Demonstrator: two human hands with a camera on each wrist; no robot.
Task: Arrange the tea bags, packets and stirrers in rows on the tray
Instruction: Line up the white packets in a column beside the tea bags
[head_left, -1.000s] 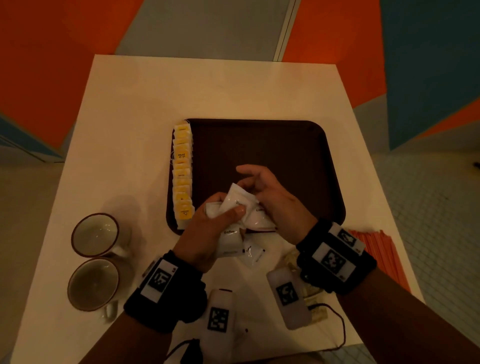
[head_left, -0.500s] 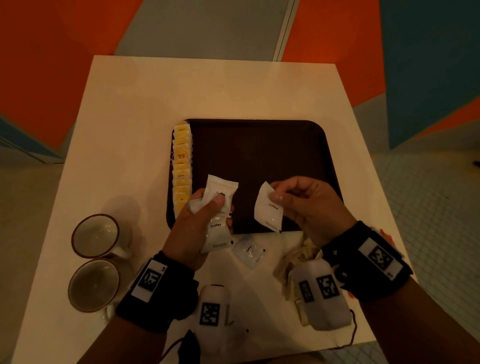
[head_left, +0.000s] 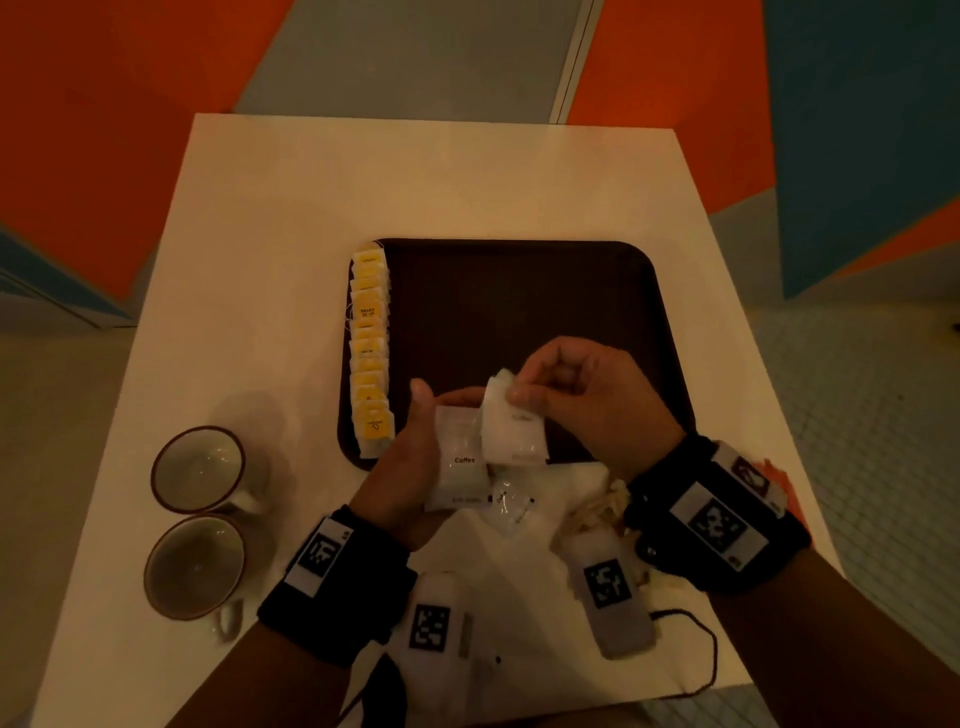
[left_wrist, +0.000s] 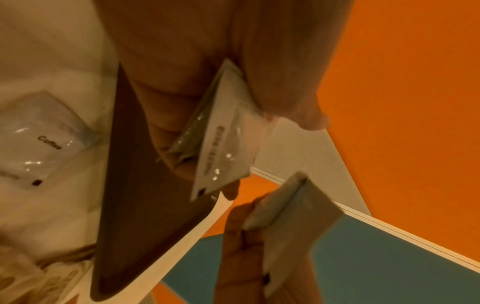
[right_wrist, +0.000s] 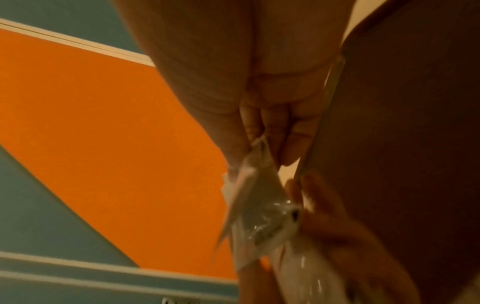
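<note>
Now gathering packets over tray (head_left: 519, 291) near edge — left hand (head_left: 410, 467) clamping small coffee-packet stack (head_left: 460, 457) thumb-over-fingers, probably for batch placement; right hand (head_left: 587, 400) pinching single packet (head_left: 511, 431) by top corner, touching stack. Tea bags (head_left: 370, 348) already rowed along tray's left rim; one loose packet (head_left: 511, 501) on table (head_left: 291, 218) — stirrers mostly hidden.

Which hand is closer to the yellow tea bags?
Left. The left hand sits right beside the row of yellow paper tea bags; the right hand is farther across the tray.

Our left hand (head_left: 410, 467) grips coffee packets (head_left: 460, 457); our right hand (head_left: 587, 395) pinches another packet (head_left: 511, 434) beside them.
</note>
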